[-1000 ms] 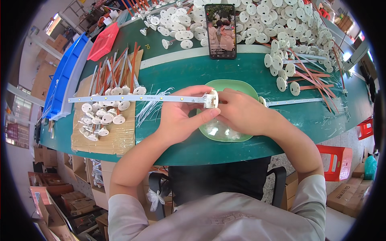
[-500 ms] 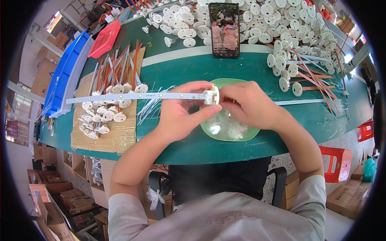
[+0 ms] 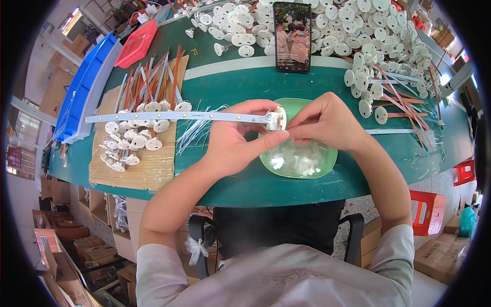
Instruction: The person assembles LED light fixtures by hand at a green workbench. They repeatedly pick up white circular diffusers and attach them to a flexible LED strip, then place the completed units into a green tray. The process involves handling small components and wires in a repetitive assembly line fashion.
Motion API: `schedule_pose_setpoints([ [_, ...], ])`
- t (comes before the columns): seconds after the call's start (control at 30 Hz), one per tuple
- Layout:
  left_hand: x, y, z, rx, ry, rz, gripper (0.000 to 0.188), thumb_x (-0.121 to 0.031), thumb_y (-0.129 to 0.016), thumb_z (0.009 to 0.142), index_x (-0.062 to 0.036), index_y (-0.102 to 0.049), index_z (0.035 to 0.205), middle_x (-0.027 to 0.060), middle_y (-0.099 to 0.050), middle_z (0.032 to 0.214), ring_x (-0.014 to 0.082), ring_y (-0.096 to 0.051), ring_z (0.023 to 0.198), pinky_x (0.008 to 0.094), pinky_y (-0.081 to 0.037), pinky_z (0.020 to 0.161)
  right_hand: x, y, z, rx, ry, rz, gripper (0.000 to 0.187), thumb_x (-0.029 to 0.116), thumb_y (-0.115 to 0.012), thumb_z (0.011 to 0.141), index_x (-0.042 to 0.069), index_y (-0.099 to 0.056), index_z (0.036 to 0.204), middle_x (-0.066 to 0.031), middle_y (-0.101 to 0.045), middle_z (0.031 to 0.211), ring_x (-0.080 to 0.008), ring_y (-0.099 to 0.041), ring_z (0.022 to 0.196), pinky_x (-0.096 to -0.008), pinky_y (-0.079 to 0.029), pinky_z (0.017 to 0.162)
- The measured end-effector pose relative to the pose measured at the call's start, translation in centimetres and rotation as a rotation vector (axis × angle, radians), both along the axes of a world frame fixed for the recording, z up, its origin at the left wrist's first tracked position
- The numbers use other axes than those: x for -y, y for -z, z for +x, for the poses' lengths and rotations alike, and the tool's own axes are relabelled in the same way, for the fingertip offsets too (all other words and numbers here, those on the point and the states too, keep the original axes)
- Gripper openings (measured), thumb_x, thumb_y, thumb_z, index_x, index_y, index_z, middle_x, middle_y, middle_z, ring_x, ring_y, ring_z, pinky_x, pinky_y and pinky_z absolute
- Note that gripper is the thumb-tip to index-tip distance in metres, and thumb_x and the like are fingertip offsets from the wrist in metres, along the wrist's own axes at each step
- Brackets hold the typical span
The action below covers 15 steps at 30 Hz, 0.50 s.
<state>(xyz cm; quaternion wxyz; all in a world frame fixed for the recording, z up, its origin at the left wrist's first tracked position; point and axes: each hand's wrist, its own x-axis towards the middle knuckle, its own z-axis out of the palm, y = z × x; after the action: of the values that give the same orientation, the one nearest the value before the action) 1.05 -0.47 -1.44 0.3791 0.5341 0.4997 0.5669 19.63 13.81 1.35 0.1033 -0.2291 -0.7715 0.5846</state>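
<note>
My left hand (image 3: pixel 228 146) is closed round one end of a long, thin white LED strip (image 3: pixel 174 115), which stretches out to the left. At that end sits a round white end cap (image 3: pixel 279 119), between my left thumb and fingers. My right hand (image 3: pixel 330 123) is in a pinch against the cap's right side; whatever lies between its fingertips is hidden. Below both hands stands a light green bowl (image 3: pixel 295 106) with small clear pieces in it.
Strips with white caps lie on a cardboard sheet (image 3: pixel 138 176) at left, beside white wires (image 3: pixel 197 128), a blue bin (image 3: pixel 84 89) and a red basket (image 3: pixel 135 45). A phone (image 3: pixel 292 38) stands before a heap of white caps (image 3: pixel 353 23). More strips (image 3: pixel 401 97) lie at right.
My right fingers have drawn together into a tighter pinch at the cap's edge. The left hand still holds the strip. The whole view has shifted slightly.
</note>
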Motion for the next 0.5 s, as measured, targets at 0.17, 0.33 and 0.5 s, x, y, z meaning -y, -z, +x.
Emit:
schedule_pose_setpoints([
  [0.17, 0.05, -0.08, 0.12, -0.019, -0.010, -0.004, 0.047, -0.002, -0.081, 0.085, -0.0005, -0.062, 0.127, 0.0140, -0.070, 0.119, 0.0137, -0.067, 0.101, 0.0317, -0.056, 0.088, 0.09, -0.07, 0.01, -0.008, 0.004, -0.083, 0.017, 0.014, -0.078, 0.088, -0.003, -0.078, 0.091, -0.0069, -0.071, 0.070, -0.0098, -0.068, 0.062, -0.0225, -0.053, 0.056],
  [0.33, 0.07, -0.15, 0.11, -0.009, -0.012, -0.006, 0.047, -0.001, -0.081, 0.084, 0.0000, -0.062, 0.127, 0.0131, -0.070, 0.118, 0.0136, -0.067, 0.101, 0.0317, -0.056, 0.089, 0.21, 0.36, -0.21, -0.026, 0.023, -0.051, 0.017, 0.014, -0.078, 0.089, -0.003, -0.078, 0.094, -0.0064, -0.071, 0.072, -0.0081, -0.065, 0.062, -0.0227, -0.051, 0.054],
  [0.5, -0.08, 0.39, 0.44, 0.056, 0.013, 0.061, 0.049, -0.004, -0.083, 0.083, 0.0015, -0.062, 0.127, 0.0105, -0.069, 0.116, 0.0141, -0.067, 0.102, 0.0320, -0.056, 0.087, -0.57, 0.81, 0.02, -0.167, 0.163, -0.152, 0.018, 0.015, -0.077, 0.090, -0.002, -0.078, 0.097, -0.0052, -0.071, 0.075, -0.0077, -0.063, 0.063, -0.0219, -0.050, 0.057],
])
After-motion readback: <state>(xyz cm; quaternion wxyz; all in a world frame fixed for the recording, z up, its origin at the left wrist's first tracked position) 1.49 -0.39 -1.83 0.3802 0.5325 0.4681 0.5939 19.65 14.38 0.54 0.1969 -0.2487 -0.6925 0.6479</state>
